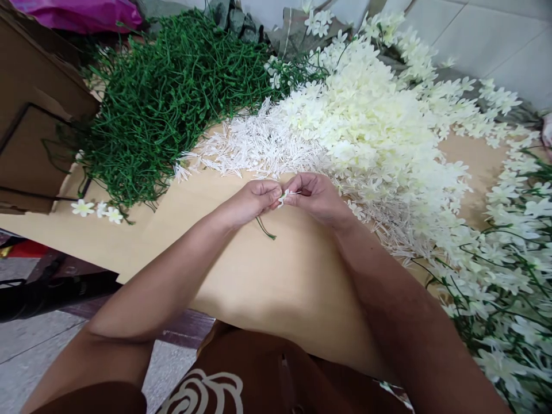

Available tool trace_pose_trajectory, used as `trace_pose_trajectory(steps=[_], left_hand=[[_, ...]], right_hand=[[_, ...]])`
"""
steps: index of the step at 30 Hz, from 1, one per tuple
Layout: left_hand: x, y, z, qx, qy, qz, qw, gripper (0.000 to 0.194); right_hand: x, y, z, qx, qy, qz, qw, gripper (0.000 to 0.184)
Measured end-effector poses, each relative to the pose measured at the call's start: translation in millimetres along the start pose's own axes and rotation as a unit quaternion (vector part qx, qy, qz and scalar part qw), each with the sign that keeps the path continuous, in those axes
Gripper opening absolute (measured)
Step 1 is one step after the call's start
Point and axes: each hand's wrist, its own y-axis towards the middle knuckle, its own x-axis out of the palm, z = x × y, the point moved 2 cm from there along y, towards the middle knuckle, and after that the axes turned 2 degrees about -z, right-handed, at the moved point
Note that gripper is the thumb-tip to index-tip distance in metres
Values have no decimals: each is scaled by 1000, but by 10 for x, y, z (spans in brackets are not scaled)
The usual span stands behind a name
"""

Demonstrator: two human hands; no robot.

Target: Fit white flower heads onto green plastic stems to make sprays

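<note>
My two hands meet at the middle, fingertips almost touching. My left hand is closed in a pinch on a thin green stem, whose tail hangs out below my fingers and curves to the right. My right hand pinches a small white piece at the stem's upper end — too fine to make out fully, with pale threads poking out between finger and thumb.

Both hands are above a tan tabletop. Just beyond them lies a drift of white, thread-like sprigs. Behind and to the left is a large tangled heap of green stems; to the right spreads a bigger mound of creamy white blossoms. Down the right side lie white flowers on green stems.

At left, three loose blossoms sit near a cardboard box — a bright pink bag shows behind it.
</note>
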Motion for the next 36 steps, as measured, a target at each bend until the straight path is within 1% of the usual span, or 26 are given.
trace_pose_trajectory(steps=[4, 10, 14, 18, 21, 23, 29, 36], left_hand=[[23, 8, 18, 21, 29, -1, 999, 61], [28, 7, 46, 32, 55, -28, 998, 50], [37, 8, 62, 29, 59, -27, 997, 53], [26, -5, 50, 15, 42, -28, 999, 58], [3, -24, 41, -5, 11, -33, 999, 58], [-4, -37, 51, -11, -3, -35, 999, 57], [18, -51, 93, 1, -2, -37, 999, 56], [3, -25, 23, 12, 20, -26, 999, 60]], right_hand=[[-17, 8, 31, 14, -12, 11, 1000, 44], [-6, -1, 35, 22, -41, 6, 999, 44], [-14, -13, 14, 17, -42, 10, 999, 43], [-43, -34, -18, 26, -12, -21, 999, 42], [-56, -52, -34, 25, 24, -45, 998, 38], [-62, -56, -30, 25, 39, -50, 998, 35], [-66, -38, 9, 41, 60, -33, 997, 34], [-45, -27, 24, 52, 49, -14, 997, 35]])
